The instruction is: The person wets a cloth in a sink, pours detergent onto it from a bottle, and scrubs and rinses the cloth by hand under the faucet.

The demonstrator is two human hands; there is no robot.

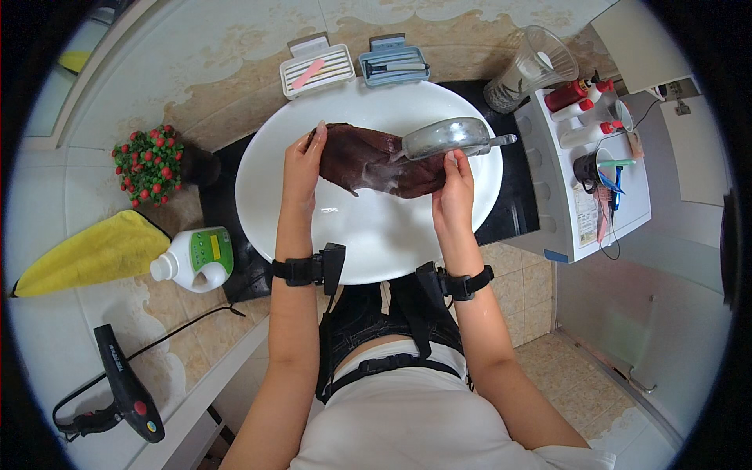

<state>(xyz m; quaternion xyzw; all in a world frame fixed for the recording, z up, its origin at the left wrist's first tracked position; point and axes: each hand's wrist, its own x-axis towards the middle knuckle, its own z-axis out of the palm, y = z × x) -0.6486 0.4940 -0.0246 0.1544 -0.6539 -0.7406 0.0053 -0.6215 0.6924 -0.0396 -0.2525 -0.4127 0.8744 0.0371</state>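
A wet dark brown cloth [356,160] is stretched between my hands above the white oval sink [376,243]. My left hand [302,163] is closed on its left end, thumb up along the edge. My right hand [454,192] pinches its right end, just below the chrome faucet [445,138]. The faucet covers part of the cloth's upper right. A whitish, shiny streak, which looks like water, runs over the cloth below the spout. The cloth's lower edge hangs loose over the basin.
Behind the sink, a white soap dish [317,72] and a blue one [395,66] hang on the wall. A white jug [196,258], yellow towel [94,252], potted red-berry plant [149,166] and hair dryer [125,392] are at left. Bottles stand on a white cabinet [580,157] at right.
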